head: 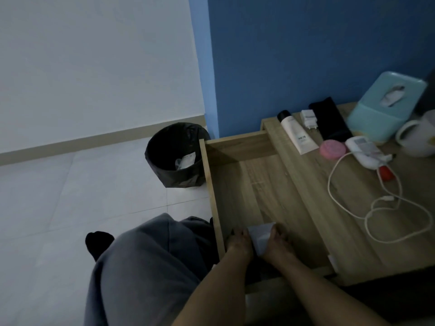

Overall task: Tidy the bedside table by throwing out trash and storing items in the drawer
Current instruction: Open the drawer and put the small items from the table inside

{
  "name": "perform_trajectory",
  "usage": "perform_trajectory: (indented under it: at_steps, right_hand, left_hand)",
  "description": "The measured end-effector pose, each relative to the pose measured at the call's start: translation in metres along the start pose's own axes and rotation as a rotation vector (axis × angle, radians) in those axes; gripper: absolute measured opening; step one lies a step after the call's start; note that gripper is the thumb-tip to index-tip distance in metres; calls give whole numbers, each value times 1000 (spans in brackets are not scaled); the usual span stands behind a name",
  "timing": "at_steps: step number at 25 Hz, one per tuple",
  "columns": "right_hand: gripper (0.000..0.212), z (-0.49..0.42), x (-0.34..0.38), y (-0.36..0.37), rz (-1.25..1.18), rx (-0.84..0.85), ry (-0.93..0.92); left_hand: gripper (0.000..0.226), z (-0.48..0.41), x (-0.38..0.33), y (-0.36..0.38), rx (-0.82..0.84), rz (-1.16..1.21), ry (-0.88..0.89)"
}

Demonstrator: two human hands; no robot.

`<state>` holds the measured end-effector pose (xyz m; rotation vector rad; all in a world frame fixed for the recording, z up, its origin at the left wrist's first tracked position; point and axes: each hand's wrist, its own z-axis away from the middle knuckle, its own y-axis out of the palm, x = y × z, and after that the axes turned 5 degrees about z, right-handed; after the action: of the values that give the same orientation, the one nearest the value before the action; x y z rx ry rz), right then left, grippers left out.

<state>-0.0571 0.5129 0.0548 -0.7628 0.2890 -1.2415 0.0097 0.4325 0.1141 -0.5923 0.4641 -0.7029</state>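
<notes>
Now, head view: one wide look down at an open drawer and the table beside it.
Drawer: pulled out at centre frame, its wooden floor bare apart from the paper, ready to take items.
Left hand: low centre, fingers curled on the left edge of a white paper.
Right hand: just right of it, gripping the paper's other edge; both hands hold the sheet over the drawer's near end, seemingly to lay it flat inside.
Bedside table: right of frame, holding a white tube, charger plug, black case, pink disc, white device with its cable, tissue box and mug, all not yet stored.
Trash bin: left of the drawer, within reach, wrappers already inside.
</notes>
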Motion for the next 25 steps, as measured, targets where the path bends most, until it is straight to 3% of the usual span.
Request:
perform_trajectory:
  at_steps: [2,5,7,9,14,20,25]
  right_hand:
    - [104,20,9,-26,25,24,-7]
    - [79,76,44,-91,57,-202,-134]
    - [55,86,52,-129,-65,-421,-316]
    - [42,94,47,-167,-217,-594,-380]
    - [34,77,4,-244,-215,-992,-279]
    - [39,28,-25,-276,-65,-849,-106]
    - [49,11,-23,-276,125,-824,-78]
  left_hand:
    - [77,4,1,-5,37,59,-29]
    - [83,23,-10,-36,2,180,14]
    - [73,35,-21,-68,-244,356,68]
    - [67,40,-31,-104,-501,478,165]
    - [62,34,-67,-177,-626,379,367]
    - [66,-7,-139,-209,-537,139,495]
    - [66,-43,-143,-208,-474,-79,438]
